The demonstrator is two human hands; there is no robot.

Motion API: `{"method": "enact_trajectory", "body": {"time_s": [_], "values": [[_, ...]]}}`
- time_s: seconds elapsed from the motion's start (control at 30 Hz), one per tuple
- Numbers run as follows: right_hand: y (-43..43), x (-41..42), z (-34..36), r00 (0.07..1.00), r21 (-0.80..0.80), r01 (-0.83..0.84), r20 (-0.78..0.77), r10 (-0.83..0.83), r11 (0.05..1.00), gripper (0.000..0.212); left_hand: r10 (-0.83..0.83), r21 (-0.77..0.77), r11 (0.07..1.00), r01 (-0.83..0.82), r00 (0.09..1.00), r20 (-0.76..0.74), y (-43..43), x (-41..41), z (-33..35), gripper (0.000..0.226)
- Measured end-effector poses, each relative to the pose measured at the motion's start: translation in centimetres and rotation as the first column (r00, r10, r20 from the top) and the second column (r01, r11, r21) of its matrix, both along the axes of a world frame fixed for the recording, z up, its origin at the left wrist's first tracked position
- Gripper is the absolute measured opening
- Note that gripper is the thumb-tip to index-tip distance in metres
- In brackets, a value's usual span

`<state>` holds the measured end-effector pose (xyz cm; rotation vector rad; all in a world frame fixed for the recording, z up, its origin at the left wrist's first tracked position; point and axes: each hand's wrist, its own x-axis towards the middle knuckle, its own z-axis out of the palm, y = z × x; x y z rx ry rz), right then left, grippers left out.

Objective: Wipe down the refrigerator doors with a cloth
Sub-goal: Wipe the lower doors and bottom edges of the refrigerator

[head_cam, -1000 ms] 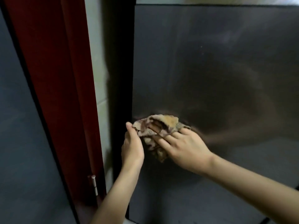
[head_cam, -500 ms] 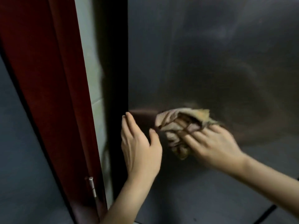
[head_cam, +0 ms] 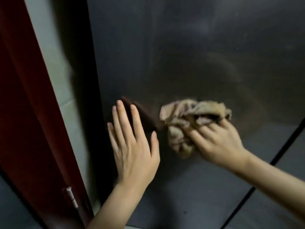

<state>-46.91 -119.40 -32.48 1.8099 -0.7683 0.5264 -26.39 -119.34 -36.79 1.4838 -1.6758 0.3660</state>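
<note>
A dark grey, glossy refrigerator door (head_cam: pixel 189 55) fills most of the view. My right hand (head_cam: pixel 217 142) grips a crumpled beige and brown cloth (head_cam: pixel 186 121) and presses it against the door at mid height. My left hand (head_cam: pixel 132 142) lies flat against the door near its left edge, fingers straight and spread, a little to the left of the cloth. The door reflects my left fingers as a dark brown streak. A dark seam (head_cam: pixel 283 146) runs diagonally at the lower right, between this door and another panel.
A dark red wooden door frame (head_cam: pixel 33 113) with a metal hinge (head_cam: pixel 71 195) stands at the left. Between it and the refrigerator runs a strip of pale tiled wall (head_cam: pixel 54 71) and a dark shadowed gap.
My right hand has slid the cloth to the right across the door. My left hand has turned from gripping the door's left edge to lying flat on its face.
</note>
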Motion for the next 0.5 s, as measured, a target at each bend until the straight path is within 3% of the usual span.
{"method": "enact_trajectory", "body": {"time_s": [0.1,0.17,0.23,0.37,0.43,0.5], "values": [[-0.5,0.5,4.7,0.969,-0.148,0.088,0.241,-0.050,0.985,0.034,-0.008,-0.021,1.000,0.010,0.998,0.063,0.1,-0.7,0.1,0.076],[-0.7,2.1,3.8,0.915,-0.185,0.102,0.402,-0.019,0.977,0.029,-0.008,-0.037,0.999,0.011,0.996,0.084,0.0,-1.0,0.1,0.076],[-0.2,1.7,-1.0,0.940,-0.098,0.068,0.340,-0.031,0.993,0.030,-0.032,-0.049,0.998,0.037,0.994,0.103,0.2,-1.8,0.0,0.079],[1.4,-3.1,-4.7,0.997,0.153,0.083,-0.009,-0.083,0.985,0.045,-0.048,-0.072,0.996,0.059,0.987,0.150,0.3,-2.5,0.5,0.080],[1.5,-4.1,-1.4,0.999,0.105,0.054,-0.005,-0.053,0.993,0.042,-0.053,-0.086,0.994,0.068,0.985,0.167,0.4,-2.8,0.6,0.079],[1.5,-4.2,3.3,0.989,-0.030,0.061,0.134,-0.056,0.998,0.041,-0.060,-0.114,0.990,0.082,0.981,0.184,0.6,-3.5,1.0,0.078]]}}
